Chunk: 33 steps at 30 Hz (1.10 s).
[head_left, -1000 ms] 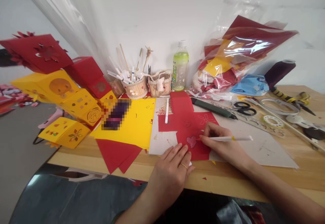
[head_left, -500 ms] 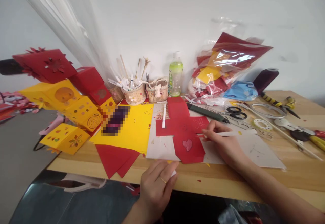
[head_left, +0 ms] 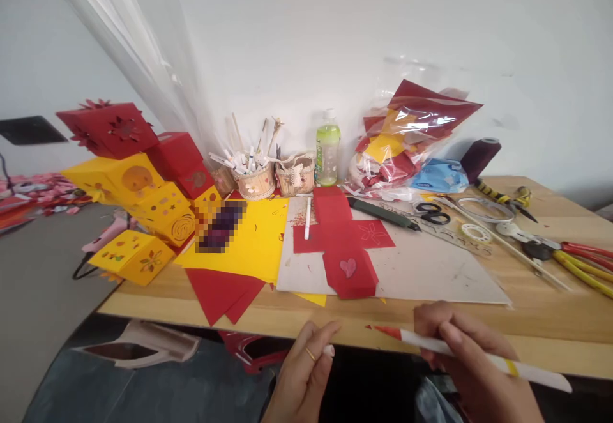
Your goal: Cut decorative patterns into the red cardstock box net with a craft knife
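Note:
In my right hand is a white brush marker with an orange-red tip, pointing left above the table's front edge. My left hand, with a ring on one finger, is pinched on a small white cap, mostly hidden by the fingers. Beyond both hands lies a red paper box cutout, shaped like a cross. Its near panel bears a pink heart, and the right flap has a flower outline. Another white marker rests across the left flap.
Under the cutout is a grey board. Yellow sheets and red paper lie left, near decorated paper boxes. Marker basket, bottle and scrap bag stand behind. Cutter, scissors and pliers lie right.
My right hand has drawn back from the cutout's right flap to the table's front edge, bringing the brush marker along. My left hand stays low, still pinched. The view has shifted slightly.

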### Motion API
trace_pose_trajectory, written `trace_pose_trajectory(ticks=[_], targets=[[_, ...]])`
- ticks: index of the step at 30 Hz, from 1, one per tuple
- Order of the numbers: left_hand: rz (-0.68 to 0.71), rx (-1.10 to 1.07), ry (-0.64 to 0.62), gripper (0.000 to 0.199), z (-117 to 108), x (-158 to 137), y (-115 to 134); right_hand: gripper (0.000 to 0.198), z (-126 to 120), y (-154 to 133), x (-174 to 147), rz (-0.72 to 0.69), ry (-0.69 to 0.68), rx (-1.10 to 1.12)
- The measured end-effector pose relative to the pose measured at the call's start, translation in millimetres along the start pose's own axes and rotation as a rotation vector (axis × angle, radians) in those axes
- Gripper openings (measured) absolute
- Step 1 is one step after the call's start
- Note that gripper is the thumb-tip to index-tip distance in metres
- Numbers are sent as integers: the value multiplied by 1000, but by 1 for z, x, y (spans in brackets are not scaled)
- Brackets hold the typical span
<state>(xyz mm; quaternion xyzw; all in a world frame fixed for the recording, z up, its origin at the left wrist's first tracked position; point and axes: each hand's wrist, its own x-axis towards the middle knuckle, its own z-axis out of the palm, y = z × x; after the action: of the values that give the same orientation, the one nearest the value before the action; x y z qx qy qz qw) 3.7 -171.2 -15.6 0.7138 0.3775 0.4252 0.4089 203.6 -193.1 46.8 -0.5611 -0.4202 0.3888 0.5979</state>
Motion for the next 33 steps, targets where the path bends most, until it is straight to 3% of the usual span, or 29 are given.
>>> trace_pose_trajectory(ticks=[4,7,10,13,21,25,29,33], targets=[[-206,-343,-38,38,8,3,9,42,6,4,-15,65,7,-18],[-378,-572,20,41,11,6,13,44,8,5,-17,65,-17,-14],[-401,-685,36,38,12,9,15,43,7,6,-19,46,-60,-8],[-395,-670,8,38,12,10,16,41,6,8,-20,31,-120,-26],[-391,-618,-12,39,13,7,21,43,10,1,-22,39,-54,-43],[-415,-613,-69,36,10,5,31,40,8,7,-22,37,-177,-100],[-365,-540,-176,38,7,1,29,40,11,16,-24,70,-287,-135],[-184,-346,-456,45,6,-2,17,42,16,21,-29,36,-307,-116]])
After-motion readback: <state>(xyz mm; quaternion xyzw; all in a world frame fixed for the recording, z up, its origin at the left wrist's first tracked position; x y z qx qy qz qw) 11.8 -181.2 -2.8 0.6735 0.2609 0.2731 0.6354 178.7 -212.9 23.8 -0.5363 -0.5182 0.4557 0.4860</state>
